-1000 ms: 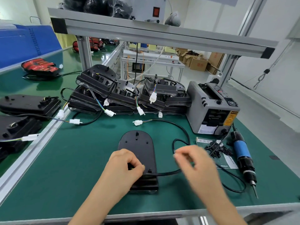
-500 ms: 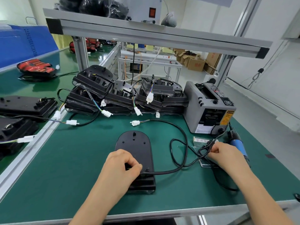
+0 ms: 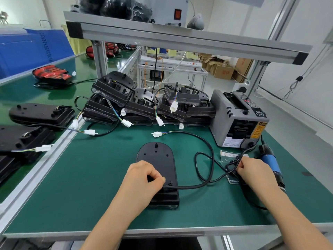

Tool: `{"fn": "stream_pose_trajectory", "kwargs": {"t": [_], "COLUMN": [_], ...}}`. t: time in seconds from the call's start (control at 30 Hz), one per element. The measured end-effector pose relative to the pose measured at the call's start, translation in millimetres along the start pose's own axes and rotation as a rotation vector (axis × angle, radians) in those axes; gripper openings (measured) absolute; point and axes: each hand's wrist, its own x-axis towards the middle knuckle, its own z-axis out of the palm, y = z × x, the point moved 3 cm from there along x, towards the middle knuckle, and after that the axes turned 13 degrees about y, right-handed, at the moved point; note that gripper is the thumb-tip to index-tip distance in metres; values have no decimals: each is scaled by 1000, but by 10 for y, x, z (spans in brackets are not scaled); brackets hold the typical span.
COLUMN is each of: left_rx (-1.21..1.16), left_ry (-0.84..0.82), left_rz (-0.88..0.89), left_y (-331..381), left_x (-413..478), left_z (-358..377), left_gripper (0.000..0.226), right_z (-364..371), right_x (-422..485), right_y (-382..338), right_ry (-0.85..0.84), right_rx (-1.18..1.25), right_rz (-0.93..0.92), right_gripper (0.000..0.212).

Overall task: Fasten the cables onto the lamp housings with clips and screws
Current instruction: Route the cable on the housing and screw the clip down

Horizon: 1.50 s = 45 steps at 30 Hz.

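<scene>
Reaching for clips while the cable stays pinned at the housing.
Left hand (image 3: 142, 179) curls over the near half of the housing (image 3: 155, 157), thumb and fingers pinching the cable (image 3: 207, 147) where it leaves that smooth, matte-black, round-topped shell, which lies flat on the green mat (image 3: 90, 177). The glossy cable loops away to the right. Right hand (image 3: 252, 170), a second ago beside the housing, now sits well right of it on a crinkly clear bag (image 3: 228, 156) of small black clips; I cannot tell whether its bent fingers pinch one. Clipping likely comes next.

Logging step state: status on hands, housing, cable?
Left hand pinching cable at lamp housing. Right hand on parts bag, grip unclear. Black cord loops over bag; screwdriver beside.
</scene>
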Motion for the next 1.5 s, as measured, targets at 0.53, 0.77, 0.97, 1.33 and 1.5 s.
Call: {"fn": "stream_pose_trajectory", "kwargs": {"t": [0.53, 0.77, 0.97, 1.33, 1.5], "left_rx": [-18, -33, -27, -60, -49], "left_ry": [-3, -30, -77, -58, -18], "left_rz": [18, 33, 50, 44, 74], "left_y": [-19, -9, 4, -17, -9], "left_x": [7, 10, 19, -30, -61], "left_z": [-1, -12, -26, -32, -32], "left_gripper": [23, 21, 23, 25, 26], "right_z": [-838, -1110, -858, -827, -860], "right_x": [-220, -815, -829, -818, -805], "right_y": [109, -1255, -1516, -1560, -1602], "right_ry": [-50, -307, -299, -304, -300], "right_rx": [423, 941, 908, 808, 717], "right_rz": [107, -322, -393, -368, -404], "right_gripper": [15, 13, 21, 15, 14]}}
